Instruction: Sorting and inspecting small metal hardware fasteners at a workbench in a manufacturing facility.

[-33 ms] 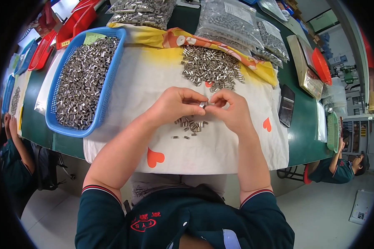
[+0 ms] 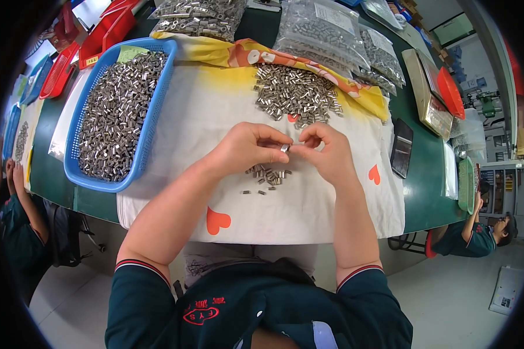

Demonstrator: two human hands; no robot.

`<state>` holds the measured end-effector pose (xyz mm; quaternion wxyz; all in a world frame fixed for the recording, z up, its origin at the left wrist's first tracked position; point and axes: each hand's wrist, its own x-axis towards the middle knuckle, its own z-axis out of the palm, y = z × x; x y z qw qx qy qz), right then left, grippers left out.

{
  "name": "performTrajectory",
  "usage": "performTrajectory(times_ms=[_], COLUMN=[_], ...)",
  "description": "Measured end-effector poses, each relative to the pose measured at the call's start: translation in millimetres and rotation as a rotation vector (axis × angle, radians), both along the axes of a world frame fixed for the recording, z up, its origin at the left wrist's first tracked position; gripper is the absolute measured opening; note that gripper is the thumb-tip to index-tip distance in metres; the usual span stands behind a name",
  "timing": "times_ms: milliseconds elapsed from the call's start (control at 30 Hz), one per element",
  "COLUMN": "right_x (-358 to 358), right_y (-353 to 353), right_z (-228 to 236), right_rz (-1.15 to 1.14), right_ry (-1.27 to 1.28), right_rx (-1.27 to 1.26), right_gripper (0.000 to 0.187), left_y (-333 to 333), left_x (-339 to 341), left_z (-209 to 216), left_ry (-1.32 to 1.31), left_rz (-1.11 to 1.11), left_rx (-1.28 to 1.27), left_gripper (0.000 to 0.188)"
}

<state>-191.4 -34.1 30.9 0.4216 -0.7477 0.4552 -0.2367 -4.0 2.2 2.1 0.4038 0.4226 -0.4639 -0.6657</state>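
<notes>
1. L hand (image 2: 247, 147): grip (thumb + fingertips) clamped on a small shiny metal pc (image 2: 284, 148), held over the white cloth (image 2: 186, 128), approx. midway betw. L & R edges of the cloth.
2. R hand (image 2: 327, 154): thumb + forefinger tips bent in close by same pc; can't tell if grip is pinched on sth. or just beside it.
3. Small pile (image 2: 268, 176) of short metal cylinders on cloth, right by the hands, partly hidden; a few loose ones lie twd near edge of surface (image 2: 428, 195).
4. Big heap (image 2: 297, 96) of similar cylinders, beyond hands, along yellow/orange fabric (image 2: 364, 98) at cloth's far edge.
5. Blue basket (image 2: 172, 64), L part of surface: full of small metal pcs, green slip (image 2: 132, 53) at far end.
6. Far side of surface: clear plastic bags (image 2: 323, 35) of metal parts, ctr to R.
7. Dark flat phone-like item (image 2: 401, 148), just beside cloth's R edge.
8. Red trays (image 2: 61, 70), surface's far L corner.
9. Co-workers, one seen at far L, one at far R.
</notes>
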Motion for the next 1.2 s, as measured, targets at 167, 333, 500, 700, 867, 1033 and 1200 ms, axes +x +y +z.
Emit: performTrajectory(times_ms=[167, 333, 500, 700, 867, 1033, 1200], right_x=[7.0, 14.6, 9.6, 9.7, 8.1, 10.3, 16.6], right_y=[-10.4, -13.3, -6.5, 5.0, 9.2, 13.8, 18.4], right_z=[-21.0, -35.9, -30.7, -12.4, -3.8, 1.0, -5.2], right_rz=[-0.178, -0.157, -0.175, -0.186, -0.032, 0.016, -0.031], right_ry=[0.026, 0.337, 0.355, -0.012, -0.165, -0.059, -0.012], right_rx=[-0.183, -0.627, -0.427, -0.145, -0.057, -0.164, -0.362], right_gripper=[0.008, 0.006, 0.006, 0.006, 0.008, 0.008, 0.008], left_y=[2.0, 0.6, -1.3, -3.8, -3.5, -3.0, -0.8], left_x=[-2.5, -3.3, -2.9, -1.2, -2.1, -3.8, -4.6], left_z=[0.9, 1.7, 2.0, -3.1, -2.2, -6.0, -6.0], left_ry=[-0.137, -0.111, -0.141, 0.079, 0.086, -0.02, -0.163], left_rz=[-0.072, -0.064, -0.037, 0.057, 0.079, 0.08, 0.113], left_rx=[-0.068, -0.032, -0.049, 0.033, 0.02, 0.013, -0.033], left_gripper=[0.027, 0.027, 0.027, 0.026, 0.027, 0.027, 0.028])
